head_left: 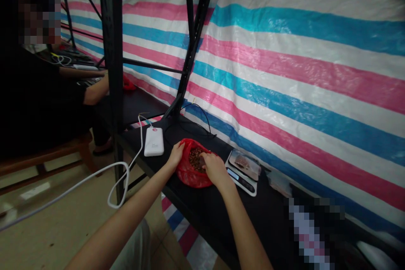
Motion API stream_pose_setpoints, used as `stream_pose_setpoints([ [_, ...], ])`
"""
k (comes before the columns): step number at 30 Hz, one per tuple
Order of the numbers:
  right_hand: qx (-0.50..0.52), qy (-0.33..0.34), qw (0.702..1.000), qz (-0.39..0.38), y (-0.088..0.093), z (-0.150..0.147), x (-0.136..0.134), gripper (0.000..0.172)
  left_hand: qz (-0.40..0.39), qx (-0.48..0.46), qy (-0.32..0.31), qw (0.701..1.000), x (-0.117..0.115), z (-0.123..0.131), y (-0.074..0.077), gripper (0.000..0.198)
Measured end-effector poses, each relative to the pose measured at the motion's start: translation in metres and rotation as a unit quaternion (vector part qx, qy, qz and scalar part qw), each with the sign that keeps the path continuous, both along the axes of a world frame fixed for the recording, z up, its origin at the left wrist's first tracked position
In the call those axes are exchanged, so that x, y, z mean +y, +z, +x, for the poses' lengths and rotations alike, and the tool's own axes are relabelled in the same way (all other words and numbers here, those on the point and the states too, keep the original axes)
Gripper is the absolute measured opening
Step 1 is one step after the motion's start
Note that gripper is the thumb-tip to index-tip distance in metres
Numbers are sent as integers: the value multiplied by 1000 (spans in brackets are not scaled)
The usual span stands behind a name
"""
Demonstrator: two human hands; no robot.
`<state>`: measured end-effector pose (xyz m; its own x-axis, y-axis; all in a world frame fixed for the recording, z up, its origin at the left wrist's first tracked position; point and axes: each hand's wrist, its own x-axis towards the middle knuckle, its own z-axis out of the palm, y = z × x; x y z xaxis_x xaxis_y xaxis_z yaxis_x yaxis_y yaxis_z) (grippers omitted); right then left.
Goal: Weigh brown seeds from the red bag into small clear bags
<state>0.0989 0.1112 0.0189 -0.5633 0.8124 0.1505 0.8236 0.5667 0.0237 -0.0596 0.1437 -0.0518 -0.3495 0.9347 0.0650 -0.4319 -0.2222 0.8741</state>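
Note:
A red plastic bag [193,179] stands with its mouth spread on the black tabletop, holding many small brown bean-like pieces [196,159]. My left hand [176,155] pinches the bag's rim on its left side. Over the right part of the opening, my right hand [215,168] reaches in with curled fingers, the tips at the brown pieces; whatever lies between them is hidden. Just right of that hand is a white kitchen scale [243,180] with a lit display. On its plate rests a clear plastic pouch [245,163] with something brown inside.
A white power bank [154,142] with a white cable [123,164] lies left of the bag. A black metal post [111,84] rises at the table's left corner. Behind hangs a striped plastic sheet [284,63]. Another person [41,101] sits at the neighbouring table on the left.

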Motion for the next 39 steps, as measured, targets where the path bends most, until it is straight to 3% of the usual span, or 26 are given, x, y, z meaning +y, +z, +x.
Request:
stream_pose_setpoints([
  [9,157,45,983,-86,-15,10,3,44,-75,-232,-10,970,-26,29,15,18],
  [14,303,39,939,-156,-31,9,12,36,-81,-266,-22,960,-22,35,22,22],
  [19,429,-3,877,-215,-49,8,23,33,-62,-266,7,962,-15,47,31,21],
  [24,509,15,804,-306,-42,18,19,37,-73,-236,33,968,-13,48,31,14],
  [28,551,42,783,-284,-30,30,17,38,-74,-130,74,986,-9,37,31,10],
  [31,582,32,774,-248,-21,45,18,39,-66,-17,178,982,-14,30,39,23],
  [33,599,14,770,-217,-14,62,20,40,-26,132,287,948,-27,33,49,33],
  [35,616,-6,768,-173,-7,86,22,42,73,310,347,882,-45,44,61,40],
  [37,636,-24,763,-109,-1,113,25,44,205,469,312,800,-62,66,73,40],
  [39,649,-43,759,-39,0,140,28,46,328,596,186,709,-70,94,81,34],
])
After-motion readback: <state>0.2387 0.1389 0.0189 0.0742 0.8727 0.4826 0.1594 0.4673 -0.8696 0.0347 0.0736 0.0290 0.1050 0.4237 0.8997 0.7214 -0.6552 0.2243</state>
